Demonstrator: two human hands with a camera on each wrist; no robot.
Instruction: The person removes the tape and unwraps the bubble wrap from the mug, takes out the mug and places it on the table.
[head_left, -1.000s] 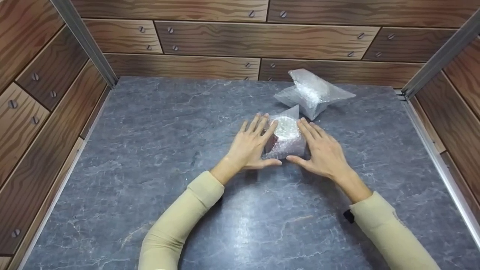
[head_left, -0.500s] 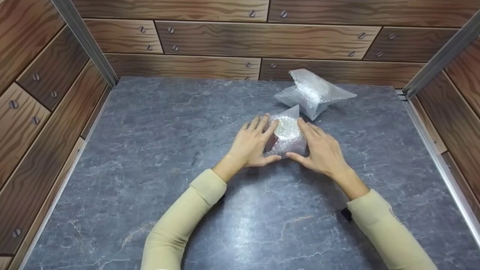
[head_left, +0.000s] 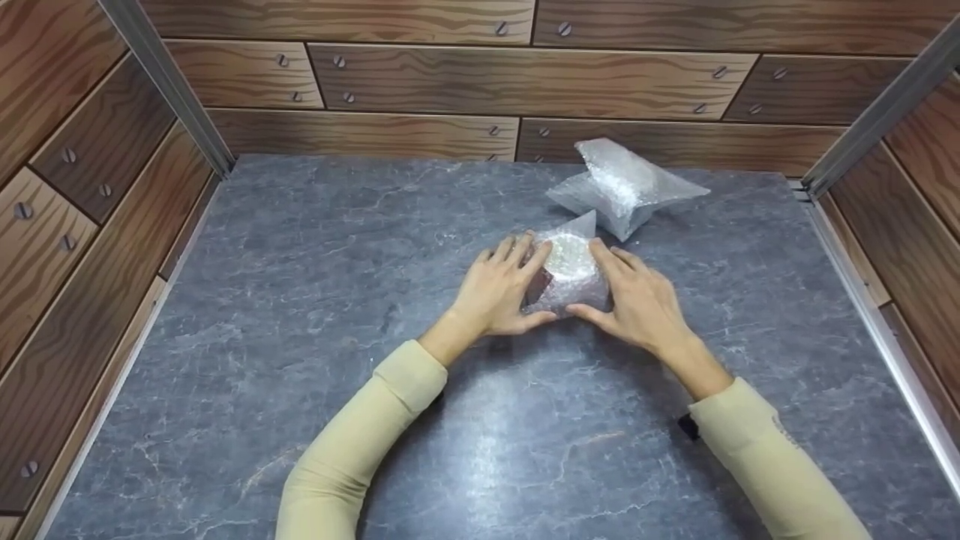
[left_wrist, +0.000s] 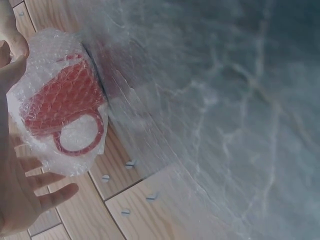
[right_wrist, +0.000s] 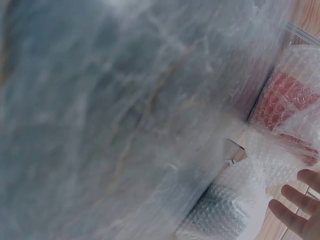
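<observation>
A red mug wrapped in bubble wrap [head_left: 571, 274] stands on the grey marbled table [head_left: 315, 300], with a pointed flap of wrap behind it. Its ring handle shows through the plastic as the wrapped mug [left_wrist: 65, 100] appears in the left wrist view. My left hand [head_left: 496, 289] lies along its left side, fingers extended and index fingertip at the top edge. Against the right side rests my right hand [head_left: 637, 296], fingers pointing away from me. Both thumbs reach toward each other at the near side. In the right wrist view, the right hand's fingers [right_wrist: 295, 202] are straight and spread.
Just behind the mug, to the right, sits a second bubble-wrapped bundle [head_left: 626, 187] with pointed corners. Wood-patterned panels [head_left: 420, 79] wall the back and sides. Metal posts [head_left: 169, 82] stand at the back corners, and a metal rail [head_left: 885, 345] runs along the right edge.
My right hand has drawn slightly inward against the wrapped mug, and both thumbs have moved a little closer to its near side. The mug and the bundle behind it have stayed in place.
</observation>
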